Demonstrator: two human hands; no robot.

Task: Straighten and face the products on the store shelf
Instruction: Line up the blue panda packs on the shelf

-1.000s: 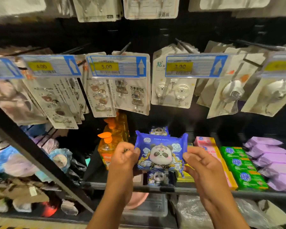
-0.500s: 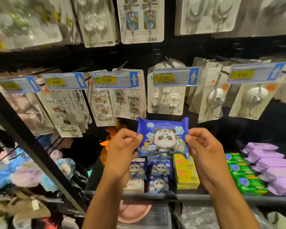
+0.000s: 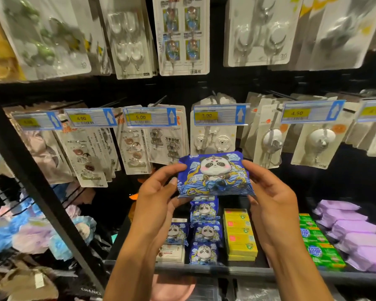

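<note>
While up in the air, pinched at both ends by left grip (image 3: pixel 159 192) and right grip (image 3: pixel 269 192), both curled round panda pack (image 3: pixel 213 172), picture facing out, likely to check it. Held above same packs (image 3: pixel 204 233) on shelf (image 3: pixel 226 271), hook cards (image 3: pixel 213 135) behind.

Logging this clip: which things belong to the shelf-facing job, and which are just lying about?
Job: panda pack, gripped by left hand and right hand; shelved panda packs.
Lying about: yellow boxes; green packs; purple packs; hook cards; price tags.
</note>
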